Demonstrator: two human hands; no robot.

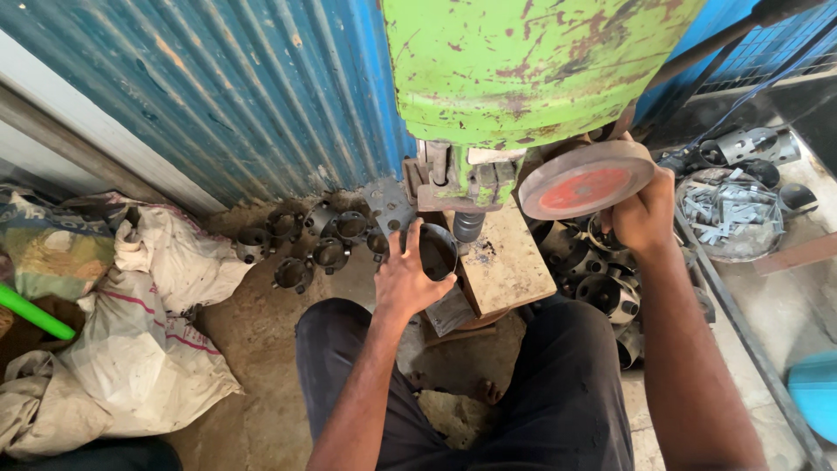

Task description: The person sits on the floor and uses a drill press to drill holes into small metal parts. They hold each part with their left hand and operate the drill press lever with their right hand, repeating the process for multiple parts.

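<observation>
Ring (436,251) of dark sheet metal, short and cylindrical, sits on the worn worktop (510,262) of the green press (523,70), directly below the punch (468,225), near centre of the scene. Left hand (405,279) is closed on the ring's left wall, thumb and fingers wrapped round the rim. Right hand (643,214) is closed round the handle beside the press's flywheel (586,179), a disc with a red face, to the right of the punch.

Handling, judged: thin stamped steel, so stiff and light for its size, not fragile. Surface looks dull and possibly oily (could slip). Cut rims are probably sharp. Best held by the outer wall, fingers kept off the top edge and away from the punch line.

More rings of the same kind: a heap (305,240) on the floor to the far left of the press, and another pile (602,279) to the right under the right forearm.

Packages and labels: pale woven sacks (148,340) slumped at near left, one with a faint reddish stripe, print not legible. Round tray (728,218) of small grey metal clips at far right. Green rod (30,312) at left edge. Blue corrugated sheet wall (244,96) behind; no signs visible.
</observation>
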